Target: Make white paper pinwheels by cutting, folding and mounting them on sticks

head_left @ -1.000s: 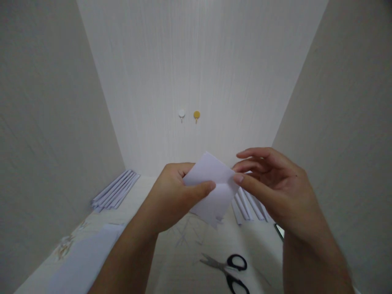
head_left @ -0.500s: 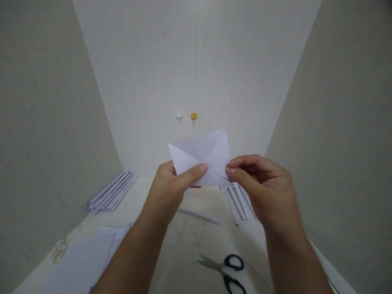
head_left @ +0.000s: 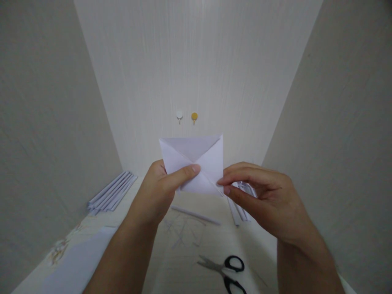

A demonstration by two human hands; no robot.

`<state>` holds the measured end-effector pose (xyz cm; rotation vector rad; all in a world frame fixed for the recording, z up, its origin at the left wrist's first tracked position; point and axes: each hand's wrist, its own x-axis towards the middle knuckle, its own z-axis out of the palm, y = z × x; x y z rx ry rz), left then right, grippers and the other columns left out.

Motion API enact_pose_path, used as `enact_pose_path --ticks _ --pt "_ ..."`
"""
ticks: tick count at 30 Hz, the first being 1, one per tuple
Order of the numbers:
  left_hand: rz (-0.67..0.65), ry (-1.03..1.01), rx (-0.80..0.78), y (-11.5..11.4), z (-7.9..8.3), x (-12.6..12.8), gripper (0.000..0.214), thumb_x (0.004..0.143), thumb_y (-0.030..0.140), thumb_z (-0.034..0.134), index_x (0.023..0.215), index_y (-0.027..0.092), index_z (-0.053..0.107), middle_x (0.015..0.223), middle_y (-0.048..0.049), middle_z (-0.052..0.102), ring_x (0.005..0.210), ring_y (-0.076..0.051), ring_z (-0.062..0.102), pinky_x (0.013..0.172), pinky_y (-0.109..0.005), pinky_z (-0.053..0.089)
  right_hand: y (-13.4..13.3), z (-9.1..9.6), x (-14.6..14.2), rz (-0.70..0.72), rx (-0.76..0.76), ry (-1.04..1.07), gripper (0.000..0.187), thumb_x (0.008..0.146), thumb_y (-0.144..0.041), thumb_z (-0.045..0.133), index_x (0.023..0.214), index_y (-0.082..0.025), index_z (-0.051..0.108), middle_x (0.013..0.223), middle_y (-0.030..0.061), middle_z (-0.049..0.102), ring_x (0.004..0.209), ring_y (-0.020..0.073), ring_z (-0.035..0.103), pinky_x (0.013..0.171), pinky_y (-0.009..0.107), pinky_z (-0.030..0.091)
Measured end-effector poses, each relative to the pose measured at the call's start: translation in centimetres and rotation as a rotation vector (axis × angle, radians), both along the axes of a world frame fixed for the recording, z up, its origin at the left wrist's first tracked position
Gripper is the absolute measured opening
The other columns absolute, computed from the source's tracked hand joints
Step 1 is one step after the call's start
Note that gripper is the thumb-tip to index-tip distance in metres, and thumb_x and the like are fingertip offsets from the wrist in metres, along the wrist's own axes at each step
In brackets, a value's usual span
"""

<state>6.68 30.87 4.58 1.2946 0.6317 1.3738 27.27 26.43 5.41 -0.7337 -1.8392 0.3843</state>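
A white paper envelope (head_left: pixel 210 159), its triangular flaps meeting near the middle, is held up in front of me above the table. My left hand (head_left: pixel 163 185) grips it from the left side, thumb pressed across the front and the other fingers mostly hidden behind. At the lower right corner, the thumb and index finger of my right hand (head_left: pixel 260 192) close on the paper edge. Below lies a pair of black-handled scissors (head_left: pixel 222 267) with blades slightly apart. Thin paper strips (head_left: pixel 180 234) and a rolled paper stick (head_left: pixel 196 214) are scattered behind it.
Folded paper pieces (head_left: pixel 112 192) are stacked at the back left, and more folded pieces (head_left: pixel 241 210) lie partly behind my right hand. White sheets (head_left: pixel 79 261) rest at the front left. Two hooks, one white (head_left: pixel 179 115) and one yellow (head_left: pixel 194 116), are on the back wall.
The envelope has shifted slightly left and down and turned more level. My right hand has moved down along its right edge, with the index finger now on the front near the corner.
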Motion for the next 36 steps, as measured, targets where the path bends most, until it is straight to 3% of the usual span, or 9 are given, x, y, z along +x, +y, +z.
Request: enact_pose_path --ticks 11,20,36 --pt "0.043 0.031 -0.009 -0.63 0.48 0.25 0.025 0.069 0.03 0.087 0.09 0.017 0.083 0.085 -0.0082 0.081 0.084 -0.028 0.076 0.073 -0.033 0.058 -0.36 0.18 0.14 -0.054 -0.033 -0.089 0.005 0.093 -0.022 0.074 0.093 -0.026 0.077 0.092 0.0006 0.077 0.085 0.0171 0.069 0.077 0.029 0.052" --pt "0.091 0.091 0.04 -0.63 0.48 0.24 0.019 0.071 0.031 0.085 0.083 0.017 0.082 0.086 -0.0087 0.081 0.076 -0.027 0.074 0.069 -0.034 0.058 -0.29 0.24 -0.4 -0.075 -0.107 -0.027 0.007 0.089 -0.019 0.076 0.086 -0.025 0.078 0.084 0.0005 0.077 0.078 0.0176 0.069 0.071 0.03 0.052" --pt "0.106 0.187 0.085 -0.47 0.34 -0.14 0.024 0.076 0.039 0.085 0.087 0.017 0.082 0.086 -0.0077 0.08 0.082 -0.027 0.073 0.069 -0.033 0.057 -0.21 -0.17 -0.43 -0.112 -0.164 0.04 0.004 0.085 -0.021 0.079 0.084 -0.025 0.08 0.083 0.0014 0.078 0.078 0.0181 0.071 0.072 0.029 0.056"
